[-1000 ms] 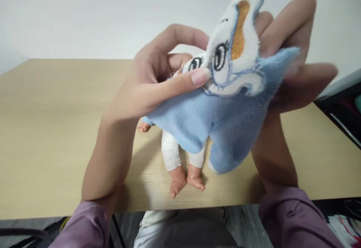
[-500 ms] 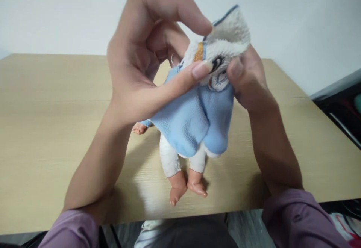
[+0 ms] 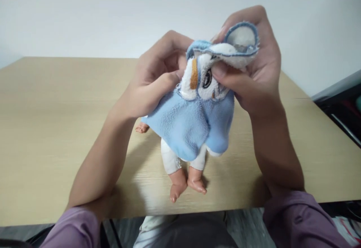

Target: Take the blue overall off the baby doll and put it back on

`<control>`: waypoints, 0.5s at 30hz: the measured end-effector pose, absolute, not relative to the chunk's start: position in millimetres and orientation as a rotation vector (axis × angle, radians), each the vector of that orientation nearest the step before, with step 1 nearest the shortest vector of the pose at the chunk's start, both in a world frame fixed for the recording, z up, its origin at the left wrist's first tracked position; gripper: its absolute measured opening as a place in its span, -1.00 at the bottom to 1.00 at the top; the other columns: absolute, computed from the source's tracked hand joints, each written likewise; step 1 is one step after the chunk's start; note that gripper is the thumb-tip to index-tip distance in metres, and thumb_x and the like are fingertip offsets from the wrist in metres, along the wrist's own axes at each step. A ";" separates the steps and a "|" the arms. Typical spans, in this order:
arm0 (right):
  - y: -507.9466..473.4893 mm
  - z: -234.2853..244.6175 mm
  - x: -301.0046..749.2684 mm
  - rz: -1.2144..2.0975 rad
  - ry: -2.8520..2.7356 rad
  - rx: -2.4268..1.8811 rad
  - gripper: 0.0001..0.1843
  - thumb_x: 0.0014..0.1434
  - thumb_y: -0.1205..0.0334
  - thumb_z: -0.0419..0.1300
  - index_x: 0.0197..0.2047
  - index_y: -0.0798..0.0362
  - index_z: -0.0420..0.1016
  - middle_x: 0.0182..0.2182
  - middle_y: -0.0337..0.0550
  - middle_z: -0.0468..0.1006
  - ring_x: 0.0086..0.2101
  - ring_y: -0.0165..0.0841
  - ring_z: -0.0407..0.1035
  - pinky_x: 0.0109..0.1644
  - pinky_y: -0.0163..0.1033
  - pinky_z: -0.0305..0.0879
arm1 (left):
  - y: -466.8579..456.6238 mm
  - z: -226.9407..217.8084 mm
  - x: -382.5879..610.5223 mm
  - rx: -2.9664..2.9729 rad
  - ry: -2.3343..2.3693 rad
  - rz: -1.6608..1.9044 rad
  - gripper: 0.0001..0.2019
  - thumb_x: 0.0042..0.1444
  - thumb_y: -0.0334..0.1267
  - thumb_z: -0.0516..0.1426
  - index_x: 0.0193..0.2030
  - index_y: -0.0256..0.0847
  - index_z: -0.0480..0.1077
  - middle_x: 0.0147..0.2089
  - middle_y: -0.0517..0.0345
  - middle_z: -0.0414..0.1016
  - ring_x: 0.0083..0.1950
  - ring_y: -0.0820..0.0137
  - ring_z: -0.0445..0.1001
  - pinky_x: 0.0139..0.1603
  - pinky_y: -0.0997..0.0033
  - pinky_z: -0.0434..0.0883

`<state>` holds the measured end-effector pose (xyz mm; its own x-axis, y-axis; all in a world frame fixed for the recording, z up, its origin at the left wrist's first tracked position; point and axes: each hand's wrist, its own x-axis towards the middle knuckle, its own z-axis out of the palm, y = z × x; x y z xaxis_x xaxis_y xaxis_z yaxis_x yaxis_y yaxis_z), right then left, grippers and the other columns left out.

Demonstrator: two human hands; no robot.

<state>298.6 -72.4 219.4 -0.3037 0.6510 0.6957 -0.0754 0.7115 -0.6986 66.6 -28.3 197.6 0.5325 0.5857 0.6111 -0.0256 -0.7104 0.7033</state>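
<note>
Both of my hands hold up a small light-blue fleece garment (image 3: 194, 122) with a white embroidered animal face on it. My left hand (image 3: 153, 80) pinches its left upper edge between thumb and fingers. My right hand (image 3: 254, 71) grips the white top part, thumb pressed on the face. Below the garment lies a baby doll (image 3: 183, 169) on the table, with white leggings and bare feet toward me; one doll hand (image 3: 141, 128) shows at the left. The doll's upper body is hidden behind the garment.
The light wooden table (image 3: 50, 127) stretches left and right under my arms, its front edge close to me. A white wall stands behind it. Dark furniture (image 3: 342, 109) with mixed items sits at the right edge. My purple sleeves rest near the table edge.
The garment has been bunched up and turned: the face was spread wide a second ago and is now folded between my hands. My left hand has dropped from above the fabric to its left edge.
</note>
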 end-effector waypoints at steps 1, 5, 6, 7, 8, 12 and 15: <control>-71.1 218.5 298.6 0.768 -1.751 -0.467 -0.77 0.38 0.40 0.35 0.07 0.13 0.48 -0.09 -0.52 0.58 -0.05 -0.64 0.52 0.13 -0.40 0.43 | -25.9 196.2 67.0 2.114 0.444 1.193 -0.78 0.51 0.01 0.22 0.10 -0.03 0.51 -0.15 0.18 0.36 -0.16 0.34 0.45 -0.05 0.23 0.56; -60.8 208.5 301.0 0.810 -1.733 -0.434 -0.66 0.33 0.18 0.50 0.10 -0.01 0.55 0.02 -0.37 0.60 0.00 -0.41 0.56 0.08 -0.36 0.54 | 4.5 187.8 70.8 2.180 0.126 1.498 -0.73 0.46 0.04 0.30 -0.08 -0.12 0.49 -0.16 0.14 0.34 -0.19 0.37 0.43 -0.18 0.35 0.44; -58.8 205.8 301.8 0.858 -1.737 -0.390 -0.61 0.31 0.14 0.50 0.13 -0.03 0.55 0.03 -0.30 0.61 -0.03 -0.35 0.56 0.02 -0.35 0.58 | 14.7 185.9 71.4 2.190 0.001 1.590 -0.74 0.44 0.02 0.32 -0.09 -0.13 0.52 -0.16 0.10 0.35 -0.18 0.35 0.42 -0.20 0.35 0.39; -57.5 203.3 302.6 0.916 -1.757 -0.353 -0.57 0.31 0.12 0.48 0.18 -0.02 0.54 0.04 -0.24 0.62 -0.06 -0.32 0.57 -0.03 -0.33 0.60 | 23.8 184.6 71.8 2.215 -0.087 1.652 -0.75 0.43 0.01 0.32 -0.09 -0.14 0.55 -0.15 0.06 0.38 -0.14 0.31 0.44 -0.18 0.32 0.39; -57.0 201.3 303.3 0.980 -1.790 -0.338 -0.54 0.33 0.12 0.44 0.23 -0.01 0.51 0.03 -0.21 0.62 -0.08 -0.30 0.58 -0.06 -0.32 0.61 | 30.5 183.9 72.2 2.253 -0.143 1.692 -0.75 0.43 0.01 0.32 -0.08 -0.13 0.56 -0.12 0.03 0.42 -0.08 0.26 0.48 -0.12 0.28 0.41; -59.8 196.1 305.9 1.106 -1.896 -0.447 -0.50 0.43 0.02 0.33 0.35 -0.06 0.40 0.02 -0.23 0.65 -0.06 -0.26 0.64 0.01 -0.26 0.61 | 27.0 185.5 76.2 2.223 -0.132 1.788 -0.82 0.52 -0.09 0.26 -0.03 -0.13 0.60 -0.06 0.01 0.50 0.03 0.22 0.54 0.03 0.24 0.45; -62.3 194.1 308.1 1.156 -1.885 -0.475 -0.42 0.41 -0.04 0.31 0.40 -0.08 0.37 0.03 -0.21 0.68 -0.02 -0.22 0.66 0.02 -0.23 0.62 | 13.1 186.4 83.1 2.069 -0.080 1.831 -0.87 0.54 -0.20 0.23 -0.03 -0.14 0.61 -0.15 0.08 0.47 -0.12 0.35 0.52 -0.04 0.30 0.48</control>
